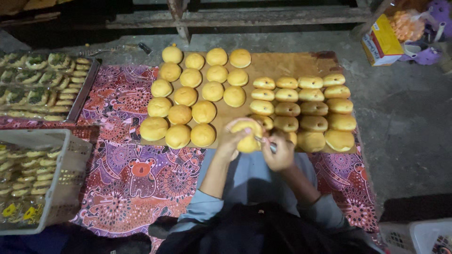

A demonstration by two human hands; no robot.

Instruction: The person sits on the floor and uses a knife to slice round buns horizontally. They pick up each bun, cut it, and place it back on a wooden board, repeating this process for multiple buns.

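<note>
Starting at 9 o'clock from where I'm watching: a grey plastic crate (70,188) full of wrapped pastries, and above it toward 10 o'clock a metal tray (87,89) with more of them, green-topped. Both sit on or beside a purple patterned cloth (136,183).

Toward 12 o'clock there's a brown board (287,63) on that cloth. Its left half carries round uncut buns (186,96) in slanted rows, 15 by my count. The right half holds split buns (313,109) lined up in rows.

Dead centre, my left hand (230,141) is wrapped around 1 bun (247,136), fingers closed on it, held just above the board's near edge. My right hand (281,155) is right beside it at 3 o'clock, clenched around a thin metal tool (266,143) whose tip meets the bun. Looks like a knife, but it's too small and dim to be sure.

Far off at 1 o'clock sits a yellow and red carton (382,40) on the concrete floor (405,117).
</note>
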